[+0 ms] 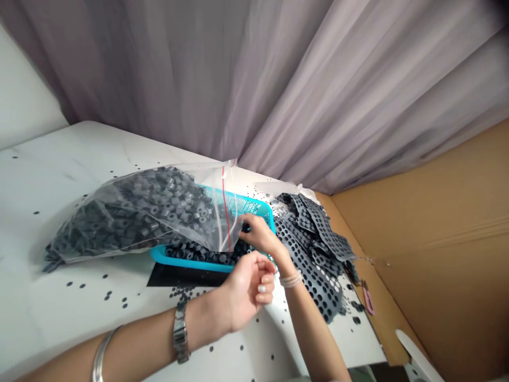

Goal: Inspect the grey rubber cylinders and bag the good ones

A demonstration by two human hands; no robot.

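Note:
A clear zip bag [147, 212] full of small grey ring-shaped pieces lies across a blue basket [191, 262], with its red-striped mouth towards the right. More such pieces [222, 258] fill the basket under the bag. At the bag's mouth is my right hand [258, 233], fingers closed in a pinch, with something dark showing between them. What it holds is not clear. My left hand [250, 292], a watch on its wrist, hovers at the basket's near right edge. Its fingers are curled towards the palm, and whatever may be inside is hidden.
Perforated dark sheets [310, 249] are heaped right of the basket. Small black discs [108, 294] lie scattered over the white table [47, 323]. A black flat piece [178, 276] sticks out under the basket. Pink-handled scissors [368, 300] rest near cardboard [429, 228]. A grey curtain [191, 74] hangs behind.

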